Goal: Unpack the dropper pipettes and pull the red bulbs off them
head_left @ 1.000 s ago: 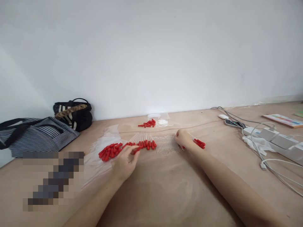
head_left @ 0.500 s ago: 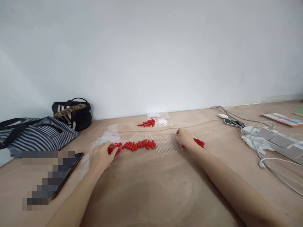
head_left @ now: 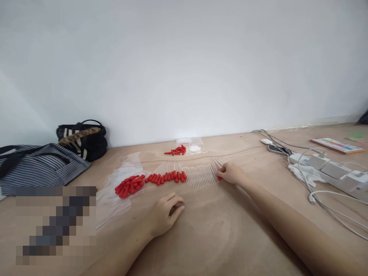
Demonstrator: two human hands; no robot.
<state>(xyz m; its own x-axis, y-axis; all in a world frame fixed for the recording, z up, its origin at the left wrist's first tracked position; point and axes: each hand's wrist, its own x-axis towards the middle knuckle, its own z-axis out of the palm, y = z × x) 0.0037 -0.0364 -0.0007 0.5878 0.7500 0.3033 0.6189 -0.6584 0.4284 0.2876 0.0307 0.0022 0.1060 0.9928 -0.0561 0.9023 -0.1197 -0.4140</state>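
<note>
Thin glass dropper tubes (head_left: 199,176) lie side by side in a row on the table. To their left are several droppers fitted with red rubber bulbs (head_left: 166,177), tubes pointing away from me. My right hand (head_left: 233,174) is closed at the right end of the row, fingertips pinching a dropper's red bulb (head_left: 219,178); the hand covers part of it. My left hand (head_left: 166,214) rests in front of the row, fingers curved, thumb and forefinger apart, with nothing visible between them. A heap of loose red bulbs (head_left: 129,186) lies on clear plastic bags (head_left: 112,207) to the left.
Farther back, small red pieces (head_left: 176,150) lie beside more glass tubes (head_left: 193,149). A striped bag (head_left: 48,166) and a black bag (head_left: 92,143) stand at left. A power strip with white chargers (head_left: 336,170), cables (head_left: 312,197) and a coloured board (head_left: 337,145) occupy the right.
My left hand has left the heap of red bulbs and moved right and nearer me. My right hand has shifted slightly right, and its fingers have come down onto the red bulb.
</note>
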